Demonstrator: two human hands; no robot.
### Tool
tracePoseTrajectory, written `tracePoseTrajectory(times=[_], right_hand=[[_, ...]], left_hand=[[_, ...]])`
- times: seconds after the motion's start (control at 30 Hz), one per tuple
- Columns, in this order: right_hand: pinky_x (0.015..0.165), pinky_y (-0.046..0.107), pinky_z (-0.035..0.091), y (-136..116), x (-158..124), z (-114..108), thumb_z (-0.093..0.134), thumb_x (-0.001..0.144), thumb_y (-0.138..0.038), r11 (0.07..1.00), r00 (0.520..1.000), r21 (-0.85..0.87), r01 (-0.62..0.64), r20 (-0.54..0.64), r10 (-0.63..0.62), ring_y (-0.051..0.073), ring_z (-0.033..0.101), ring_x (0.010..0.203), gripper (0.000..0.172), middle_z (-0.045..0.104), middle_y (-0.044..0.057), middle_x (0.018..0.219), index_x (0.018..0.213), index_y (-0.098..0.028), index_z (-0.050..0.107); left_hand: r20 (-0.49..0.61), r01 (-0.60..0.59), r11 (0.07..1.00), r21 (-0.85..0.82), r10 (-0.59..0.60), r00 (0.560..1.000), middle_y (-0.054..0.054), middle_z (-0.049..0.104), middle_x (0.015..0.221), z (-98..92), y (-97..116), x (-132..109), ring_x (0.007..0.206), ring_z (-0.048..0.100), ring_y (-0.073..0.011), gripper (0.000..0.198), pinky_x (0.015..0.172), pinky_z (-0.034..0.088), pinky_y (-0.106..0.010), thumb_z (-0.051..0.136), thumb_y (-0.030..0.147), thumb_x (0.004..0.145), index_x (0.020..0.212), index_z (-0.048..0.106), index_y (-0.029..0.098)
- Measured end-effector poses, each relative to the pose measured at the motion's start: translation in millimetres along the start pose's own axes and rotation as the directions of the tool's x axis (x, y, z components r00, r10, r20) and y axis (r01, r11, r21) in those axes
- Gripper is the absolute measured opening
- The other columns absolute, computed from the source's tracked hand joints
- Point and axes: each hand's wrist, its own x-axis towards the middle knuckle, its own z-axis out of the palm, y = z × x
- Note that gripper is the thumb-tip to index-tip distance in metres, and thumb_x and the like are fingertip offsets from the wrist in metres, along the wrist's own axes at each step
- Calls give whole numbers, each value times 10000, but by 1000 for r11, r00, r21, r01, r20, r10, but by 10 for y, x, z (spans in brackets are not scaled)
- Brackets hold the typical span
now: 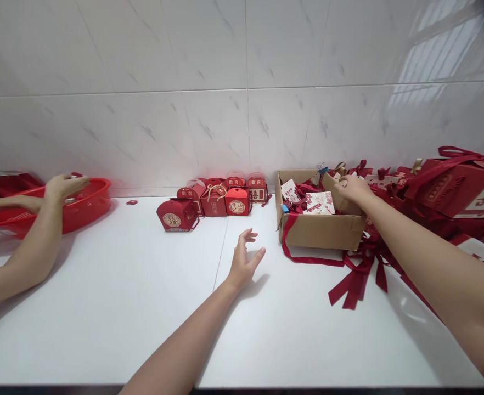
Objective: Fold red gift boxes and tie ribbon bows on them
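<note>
While the white desk (102, 285) carries the cardboard box (320, 230), I see my right hand (351, 189) at its far rim, fingers curled, grip unclear to me; my left hand (244, 258) hovers beside it, fingers spread, empty.

Head camera looks forward and down across the table (114, 307).
</note>
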Motion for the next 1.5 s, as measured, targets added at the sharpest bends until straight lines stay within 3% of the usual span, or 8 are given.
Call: tracePoseTrajectory(times=[0.23,0.37,0.53,0.93,1.13,1.23,1.3,1.5], right_hand=[[794,325,511,-674,-1089,-327,495,862,-385,764,894,523,378,-419,-156,232,648,925,290,689,88,982,1015,-198,655],[769,327,531,-854,-1586,-432,564,842,-336,542,808,638,548,-570,-146,197,662,861,162,695,32,878,892,-232,677],[832,366,519,-916,-1701,-489,582,838,-288,506,806,647,570,-558,-195,195,655,908,101,693,9,916,872,-275,677],[729,332,518,-996,-1668,-379,573,833,-269,517,767,569,639,-525,-369,181,641,838,93,681,21,887,840,-243,661],[750,317,516,-1129,-1578,-69,537,852,-330,489,726,593,639,-257,-638,201,600,1009,271,634,63,1118,1097,-233,603],[938,379,449,-1187,-1573,111,589,811,-402,431,587,561,707,-126,-800,238,365,1312,591,339,73,1463,1351,-277,387],[991,402,401,-1183,-1561,180,586,806,-408,437,523,517,737,-25,-852,252,286,1358,511,256,72,1503,1280,-264,464],[766,328,464,-1030,-1430,156,474,783,-172,549,549,440,710,142,-824,219,559,1014,79,566,83,1160,760,-196,546]], left_hand=[[-235,134,976,170,-92,968,-92,550,1176,-56,-138,113,1037,561,-192,504,864,448,-363,619,296,773,1212,382,225],[-637,391,883,261,-147,757,-216,377,1320,-654,-375,439,1253,393,-293,653,1006,351,-469,643,318,744,1267,299,133],[-793,512,819,259,-123,597,-251,163,1436,-1454,-494,795,1379,141,-379,981,1103,166,-545,734,376,638,1367,131,120],[-606,470,811,347,-189,773,-197,337,1344,-1908,-444,807,1204,462,-337,1049,984,416,-480,773,357,566,1401,166,170],[-16,76,949,305,-75,997,-92,384,1274,-1351,166,348,1140,492,-250,690,893,497,-395,740,307,623,1195,358,256],[210,-125,958,258,70,975,-94,383,1238,-1002,481,232,1113,499,-240,728,913,483,-409,764,334,612,1176,310,258],[284,-186,952,242,114,952,-96,373,1231,-835,598,206,1146,475,-256,731,930,468,-423,775,357,598,1152,310,251],[288,-260,929,264,181,940,-140,326,1300,-693,524,168,1176,440,-263,688,928,441,-447,773,373,615,1049,250,264]])
